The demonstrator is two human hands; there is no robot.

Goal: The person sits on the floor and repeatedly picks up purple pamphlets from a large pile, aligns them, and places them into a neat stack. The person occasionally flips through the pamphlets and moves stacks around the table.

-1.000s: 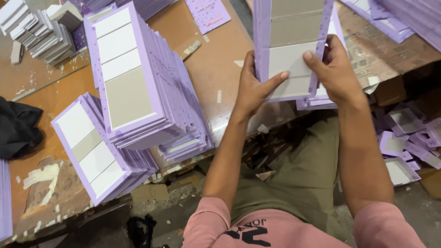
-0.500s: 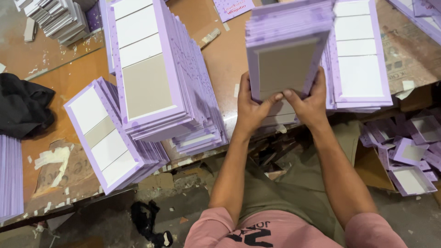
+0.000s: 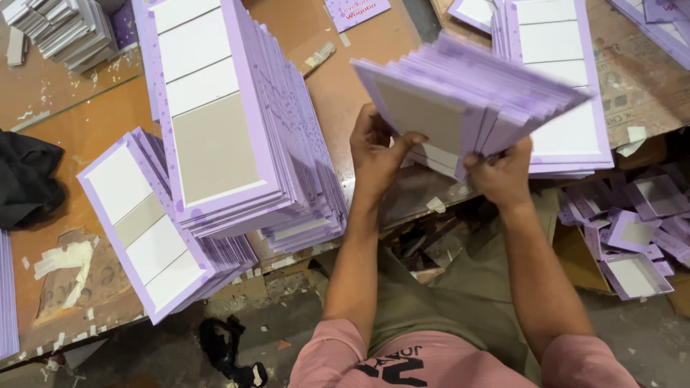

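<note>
Lavender-edged card bundle (image 3: 467,108) was held above the table edge, tilted and fanned, motion-blurred. Left hand (image 3: 377,154) clamped its near-left corner, thumb on top; right hand (image 3: 503,176) closed on the bottom edge, fingers under, probably to square the sheets. Behind it lay a flat stack of the same panels (image 3: 560,79); a taller stack (image 3: 215,108) sat left on the brown worktable (image 3: 72,122). Lavender box trays (image 3: 632,244) were piled at right.
</note>
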